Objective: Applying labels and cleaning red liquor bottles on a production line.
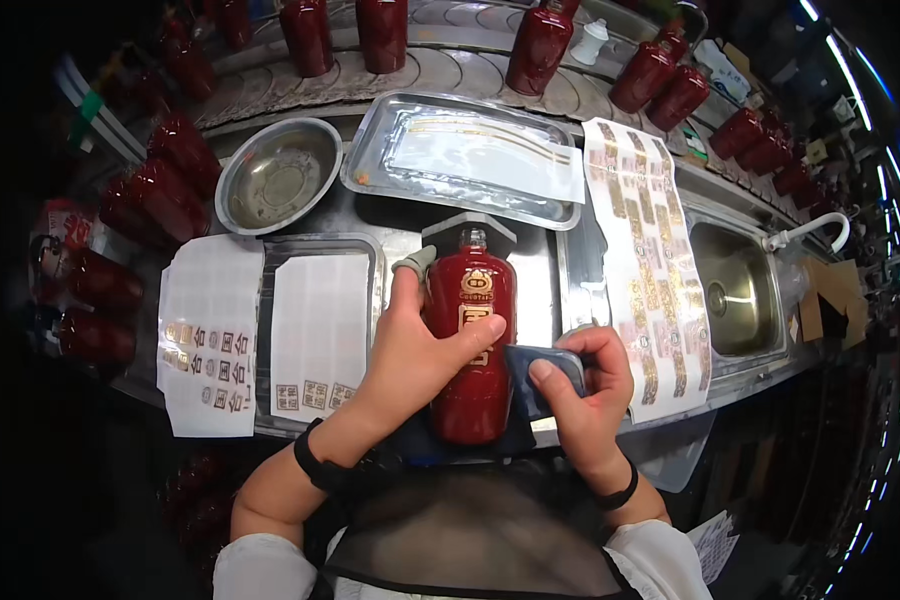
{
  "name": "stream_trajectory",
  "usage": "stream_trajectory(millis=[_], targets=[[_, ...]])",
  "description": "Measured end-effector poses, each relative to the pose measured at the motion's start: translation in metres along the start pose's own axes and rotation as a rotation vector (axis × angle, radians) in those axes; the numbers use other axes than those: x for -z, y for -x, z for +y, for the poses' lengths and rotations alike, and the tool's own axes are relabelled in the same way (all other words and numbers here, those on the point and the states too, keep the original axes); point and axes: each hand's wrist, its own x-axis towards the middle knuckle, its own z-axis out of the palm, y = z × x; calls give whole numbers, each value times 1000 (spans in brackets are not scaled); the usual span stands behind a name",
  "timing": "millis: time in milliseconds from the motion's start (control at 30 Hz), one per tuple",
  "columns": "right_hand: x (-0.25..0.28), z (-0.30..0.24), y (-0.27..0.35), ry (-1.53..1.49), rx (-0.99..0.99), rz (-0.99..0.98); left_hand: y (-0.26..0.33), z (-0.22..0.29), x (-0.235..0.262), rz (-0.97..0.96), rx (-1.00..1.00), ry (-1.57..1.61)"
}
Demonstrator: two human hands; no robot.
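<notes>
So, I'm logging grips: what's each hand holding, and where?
Left hand grips the red bottle around its body; right hand pinches a dark blue pad by its edge.

left hand (410, 350) gripping, right hand (590, 385) curled, pinching

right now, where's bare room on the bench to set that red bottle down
Bare steel shows between the round bowl and the label sheets, and right of the red bottle up to the long label strip. The sink is open. The conveyor bottles and flat tray crowd the back.
</notes>
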Motion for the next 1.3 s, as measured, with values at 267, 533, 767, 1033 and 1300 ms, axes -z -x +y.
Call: stream_trajectory(millis=[267,533,767,1033,1300], targets=[[-2,1,-3,34,33,2,-6,-1,2,14,-1,-53],[-7,1,-1,70,47,-23,-19,18,3,-41,147,164],[-14,-7,-5,114,71,-26,-17,12,4,-24,110,83],[-28,-9,-45,256,155,-42,-45,12,15,-83,162,146],[-29,-26,-87,471,405,-154,-22,24,31,-111,363,348]])
